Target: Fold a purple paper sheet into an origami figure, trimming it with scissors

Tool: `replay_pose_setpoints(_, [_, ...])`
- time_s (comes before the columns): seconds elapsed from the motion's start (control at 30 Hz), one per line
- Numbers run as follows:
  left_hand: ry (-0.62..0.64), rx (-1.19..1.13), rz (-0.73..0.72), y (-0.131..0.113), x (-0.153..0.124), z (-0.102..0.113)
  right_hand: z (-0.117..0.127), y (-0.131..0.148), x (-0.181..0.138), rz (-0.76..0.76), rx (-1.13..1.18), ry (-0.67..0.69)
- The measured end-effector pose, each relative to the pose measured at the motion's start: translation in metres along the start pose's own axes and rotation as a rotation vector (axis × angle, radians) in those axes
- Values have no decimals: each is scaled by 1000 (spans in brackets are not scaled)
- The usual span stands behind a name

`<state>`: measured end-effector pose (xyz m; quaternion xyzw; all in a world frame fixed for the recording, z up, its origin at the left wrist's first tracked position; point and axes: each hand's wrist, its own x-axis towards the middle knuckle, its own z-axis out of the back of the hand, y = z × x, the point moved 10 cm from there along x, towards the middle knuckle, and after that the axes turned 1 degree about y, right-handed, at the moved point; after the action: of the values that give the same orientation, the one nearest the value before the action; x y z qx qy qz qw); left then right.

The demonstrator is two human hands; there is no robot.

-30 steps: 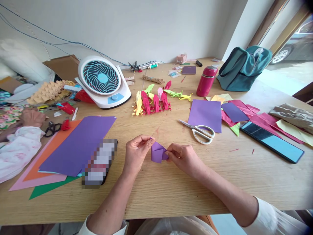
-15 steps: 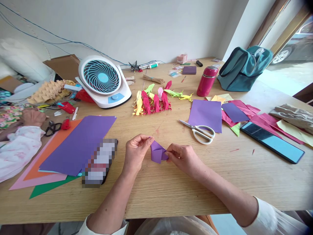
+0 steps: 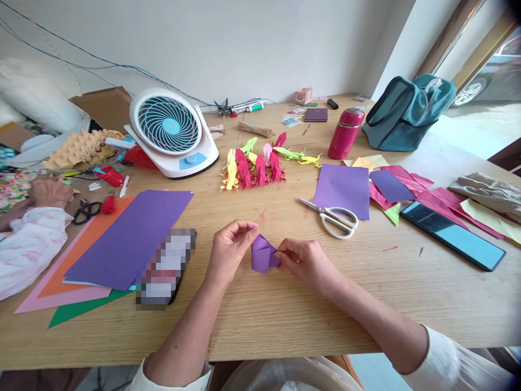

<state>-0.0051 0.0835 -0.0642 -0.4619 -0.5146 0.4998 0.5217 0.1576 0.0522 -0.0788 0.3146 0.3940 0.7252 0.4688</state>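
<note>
A small folded purple paper (image 3: 262, 254) is held just above the wooden table (image 3: 285, 315) near its front edge. My left hand (image 3: 230, 250) pinches its upper left corner with the fingers closed. My right hand (image 3: 303, 260) pinches its right edge, fingers closed as well. White-handled scissors (image 3: 334, 218) lie to the upper right of my hands. A purple sheet (image 3: 342, 190) lies behind the scissors.
A stack of large coloured sheets (image 3: 118, 244) lies at the left, with a blurred-out object (image 3: 165, 269) on it. Folded paper figures (image 3: 252, 165), a white fan (image 3: 173, 133), a red bottle (image 3: 344, 134), a teal bag (image 3: 407, 111) and a dark tablet (image 3: 453, 236) stand around. Another person's hand (image 3: 49, 193) rests far left.
My left-hand fingers have shifted slightly along the paper's top corner. The view has tipped a little. Nothing else has moved.
</note>
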Motion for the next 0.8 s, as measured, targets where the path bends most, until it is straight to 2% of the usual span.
replay_pose_setpoints(0.27, [240, 22, 190, 15, -7, -24, 0, -6, -1, -20, 37, -1])
replay_pose_setpoints(0.37, [286, 50, 220, 18, -10, -28, -1, -6, -1, -13, 34, 3])
replay_pose_setpoints(0.8, [194, 54, 192, 16, -3, -14, -2, -3, 0, -13, 13, 17])
